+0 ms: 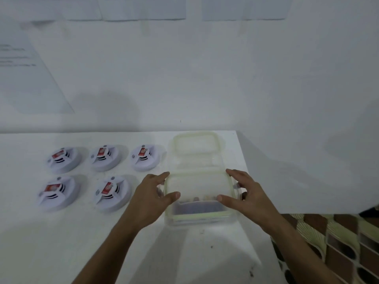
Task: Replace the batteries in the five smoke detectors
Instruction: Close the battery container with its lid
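Note:
Five white round smoke detectors with red labels lie on the white table: three in a back row and two in front. To their right stands a clear plastic box with a greenish rim. Dark and pale small items, blurred, show inside it. My left hand grips the box's left edge with thumb and fingers. My right hand grips its right edge the same way. Whether they hold the lid or the box body is unclear.
A second clear plastic piece with a raised rim lies directly behind the box. The table's right edge runs just past the box, with patterned floor tiles below. Paper sheets hang on the white wall behind.

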Motion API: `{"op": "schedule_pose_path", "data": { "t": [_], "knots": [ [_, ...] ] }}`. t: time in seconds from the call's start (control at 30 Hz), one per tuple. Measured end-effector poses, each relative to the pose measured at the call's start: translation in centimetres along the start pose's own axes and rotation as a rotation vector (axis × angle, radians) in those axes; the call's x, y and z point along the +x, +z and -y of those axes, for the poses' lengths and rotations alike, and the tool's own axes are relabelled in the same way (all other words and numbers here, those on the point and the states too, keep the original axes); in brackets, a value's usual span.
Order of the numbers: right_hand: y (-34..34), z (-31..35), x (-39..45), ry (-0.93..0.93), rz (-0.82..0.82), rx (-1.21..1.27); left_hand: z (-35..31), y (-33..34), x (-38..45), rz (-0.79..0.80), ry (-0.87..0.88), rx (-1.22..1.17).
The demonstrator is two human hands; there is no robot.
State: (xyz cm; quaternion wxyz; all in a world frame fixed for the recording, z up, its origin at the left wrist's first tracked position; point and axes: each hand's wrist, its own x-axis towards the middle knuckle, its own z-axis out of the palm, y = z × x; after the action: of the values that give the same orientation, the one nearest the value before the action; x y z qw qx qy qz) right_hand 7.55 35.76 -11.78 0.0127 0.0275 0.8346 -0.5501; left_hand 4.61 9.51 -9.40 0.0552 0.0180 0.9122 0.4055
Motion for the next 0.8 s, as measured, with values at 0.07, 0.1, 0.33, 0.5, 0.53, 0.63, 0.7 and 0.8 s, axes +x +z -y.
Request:
{"op": "schedule_pose_path", "data": {
  "t": [0.07, 0.1, 0.33, 0.5, 0.53, 0.63, 0.7, 0.8],
  "knots": [
    [0.3, 0.1, -0.5, 0.005, -0.002, 0.018, -0.2, 0.3, -0.8, -0.022, -0.003, 0.0],
    [0.4, 0.2, -0.7, 0.007, 0.001, 0.032, -0.3, 0.3, -1.1, -0.031, -0.006, -0.001],
    [0.4, 1.4, -1.4, 0.002, -0.042, 0.01, -1.6, -0.1, -1.7, -0.115, -0.013, -0.109],
    [-0.2, 2.0, -1.9, 0.059, -0.017, 0.042, -0.7, -0.4, -2.2, 0.001, -0.077, -0.128],
    [0.0, 1.8, -2.1, 0.065, 0.004, -0.001, -0.4, -0.1, -2.3, 0.008, -0.087, -0.104],
    [1.2, 1.3, -2.5, 0.046, 0.015, -0.09, 0.0, 1.0, -2.5, -0.068, -0.07, -0.012],
    [1.9, 1.0, -2.5, 0.022, -0.01, -0.091, 0.0, 1.5, -2.7, -0.1, -0.054, 0.01],
    [2.4, 0.8, -2.6, 0.014, -0.018, -0.063, 0.2, 2.0, -2.9, -0.118, -0.035, 0.003]
  ]
}}
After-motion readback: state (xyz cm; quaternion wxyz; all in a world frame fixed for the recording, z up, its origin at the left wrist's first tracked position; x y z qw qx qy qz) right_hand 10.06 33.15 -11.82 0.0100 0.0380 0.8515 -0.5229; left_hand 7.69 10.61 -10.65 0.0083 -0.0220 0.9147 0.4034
